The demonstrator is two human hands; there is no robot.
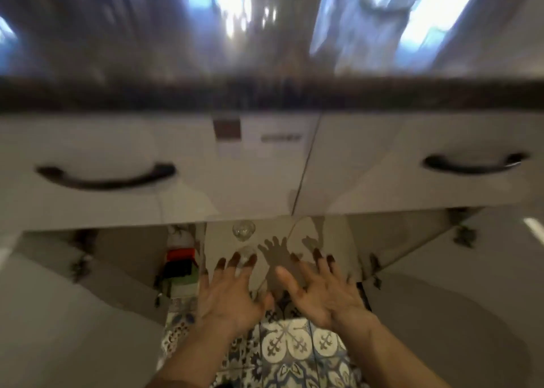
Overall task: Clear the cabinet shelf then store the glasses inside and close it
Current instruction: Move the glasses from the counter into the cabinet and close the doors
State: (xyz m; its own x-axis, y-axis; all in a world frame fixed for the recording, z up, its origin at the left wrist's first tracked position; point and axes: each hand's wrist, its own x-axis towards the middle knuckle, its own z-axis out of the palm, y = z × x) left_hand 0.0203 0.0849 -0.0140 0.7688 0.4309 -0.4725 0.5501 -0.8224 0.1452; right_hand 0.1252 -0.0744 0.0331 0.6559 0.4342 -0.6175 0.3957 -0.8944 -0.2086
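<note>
head view only, heavily motion-blurred. looking down past a dark countertop edge (265,93) and two white drawer fronts, each with a dark curved handle (106,175). below them the cabinet (338,240) is open, both doors (97,284) swung out left and right.

left hand (232,296) and right hand (321,293) are side by side at the cabinet mouth, backs up, fingers spread wide, gripping nothing. their shadows fall on the shelf floor (279,240), so they sit just above or in front of it, not inside.

two glasses stand on the shelf: far glass (243,231) further back, near glass (246,255) in line in front of it, just beyond the left fingertips (235,259). contact with the near one: cannot tell, too blurred. they are lined up front to back along the left part of the shelf, which i read as leaving the right side free for more.

left compartment holds a stack of coloured boxes (181,267), red on top, green lower, behind a divider and apart from the glasses.

patterned tile floor (294,343) below the wrists.

judgement: the shelf looks cleared and at least two glasses are stored. spread empty hands fit a just-released glass or a reach toward the doors. if no more glasses remain, closing both doors is what's left.
</note>
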